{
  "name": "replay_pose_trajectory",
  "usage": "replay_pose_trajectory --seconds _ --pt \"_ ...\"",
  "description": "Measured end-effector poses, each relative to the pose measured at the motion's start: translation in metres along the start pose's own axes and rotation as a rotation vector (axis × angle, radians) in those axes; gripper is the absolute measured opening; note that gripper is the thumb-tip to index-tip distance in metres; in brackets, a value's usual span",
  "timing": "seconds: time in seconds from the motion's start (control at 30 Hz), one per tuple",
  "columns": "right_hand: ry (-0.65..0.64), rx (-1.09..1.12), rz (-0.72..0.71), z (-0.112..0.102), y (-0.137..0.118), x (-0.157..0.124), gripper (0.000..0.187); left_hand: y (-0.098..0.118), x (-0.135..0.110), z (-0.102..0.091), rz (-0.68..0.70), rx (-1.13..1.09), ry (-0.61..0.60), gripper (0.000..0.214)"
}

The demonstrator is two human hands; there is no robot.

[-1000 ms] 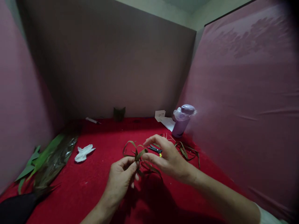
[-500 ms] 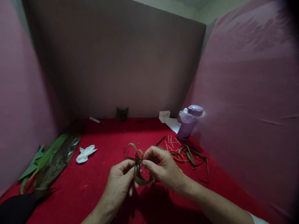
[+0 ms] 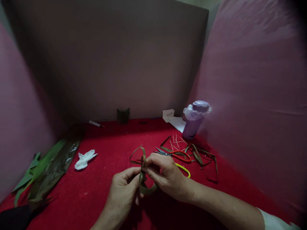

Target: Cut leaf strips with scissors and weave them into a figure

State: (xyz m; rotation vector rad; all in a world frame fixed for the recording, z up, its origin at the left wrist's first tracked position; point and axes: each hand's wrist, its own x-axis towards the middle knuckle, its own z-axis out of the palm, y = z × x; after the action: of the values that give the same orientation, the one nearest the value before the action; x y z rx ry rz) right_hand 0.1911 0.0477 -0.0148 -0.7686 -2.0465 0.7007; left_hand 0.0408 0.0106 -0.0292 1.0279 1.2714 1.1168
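Observation:
Both hands meet over the red cloth at the front middle, pinching a looped strip of brownish-green leaf (image 3: 148,190). My left hand (image 3: 121,191) grips it from the left, thumb and fingers closed at the crossing of the loops. From the right, my right hand (image 3: 165,175) pinches the same crossing with thumb and index finger. One loop stands up above the fingers and another hangs below them. The fingertips partly hide how the strip is wound. Just beyond my right hand lie scissors (image 3: 181,156) with red handles, and a yellow handle (image 3: 184,170) shows partly behind that hand.
Several toothpicks (image 3: 176,142) and loose leaf strips (image 3: 198,156) lie at right. A purple lidded container (image 3: 193,124) with plastic wrap stands behind, near white papers (image 3: 177,123). Left are a crumpled white tissue (image 3: 85,159), long leaves (image 3: 49,156) and a syringe (image 3: 95,123). A folded leaf cup (image 3: 123,115) stands at the back.
My right hand has shifted slightly, and the loops have turned and look narrower. The scissors' blades and the yellow handle show more now. The camera view has moved a little.

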Motion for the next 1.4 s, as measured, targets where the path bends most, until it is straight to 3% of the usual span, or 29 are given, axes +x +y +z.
replay_pose_trajectory --seconds 0.2,0.43,0.83,1.2,1.4 --pt "-0.035 0.16 0.096 0.006 0.008 -0.005 0.008 -0.002 0.0 0.002 0.023 0.06 0.002 0.034" --pt "0.048 0.237 0.179 0.01 0.013 -0.01 0.006 -0.002 0.0 0.002 -0.023 0.04 -0.065 0.038" --pt "0.035 0.172 0.132 0.009 0.012 -0.02 0.007 -0.005 -0.003 0.005 -0.058 0.048 -0.08 0.038" --pt "0.035 0.311 0.185 0.011 0.015 -0.02 0.009 -0.008 0.001 0.003 -0.008 0.012 -0.155 0.014" --pt "0.05 0.357 0.182 0.012 0.016 -0.021 0.011 -0.008 0.001 0.001 -0.056 -0.018 -0.18 0.022"
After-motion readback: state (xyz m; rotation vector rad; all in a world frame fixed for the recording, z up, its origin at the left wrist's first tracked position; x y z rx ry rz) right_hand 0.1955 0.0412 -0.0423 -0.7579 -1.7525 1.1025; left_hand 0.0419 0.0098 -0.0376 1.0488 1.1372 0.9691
